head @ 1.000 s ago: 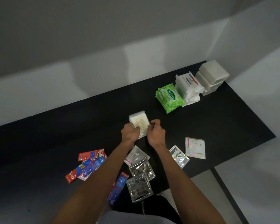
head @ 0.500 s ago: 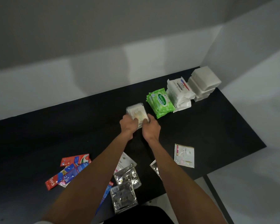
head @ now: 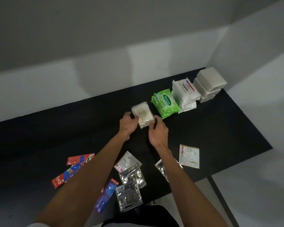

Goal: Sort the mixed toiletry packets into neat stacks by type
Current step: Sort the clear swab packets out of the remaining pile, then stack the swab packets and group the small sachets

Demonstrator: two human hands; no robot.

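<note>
A stack of clear cotton-swab packets (head: pixel 143 114) stands on the black table (head: pixel 220 128), just left of the green Sanicare wipes stack (head: pixel 166 103). My left hand (head: pixel 127 122) presses the stack's left side and my right hand (head: pixel 158 132) touches its near right corner; both hold it between them. Further right stand a white Dove packet stack (head: pixel 184 94) and a pile of plain white packs (head: pixel 209 83). Loose near me lie two Dove sachets (head: pixel 189 156) (head: pixel 126 162), silver foil packets (head: pixel 129 189) and red-blue toothpaste sachets (head: pixel 75 167).
A light wall runs behind the table and along its right end. The table's front edge is close to my body, with a table leg (head: pixel 220 199) at the lower right and pale floor beyond. Another foil packet (head: pixel 161 167) lies partly under my right forearm.
Both hands have slid the cotton-swab stack away from me and rightward, up next to the green wipes stack. The right hand has loosened toward the near corner.
</note>
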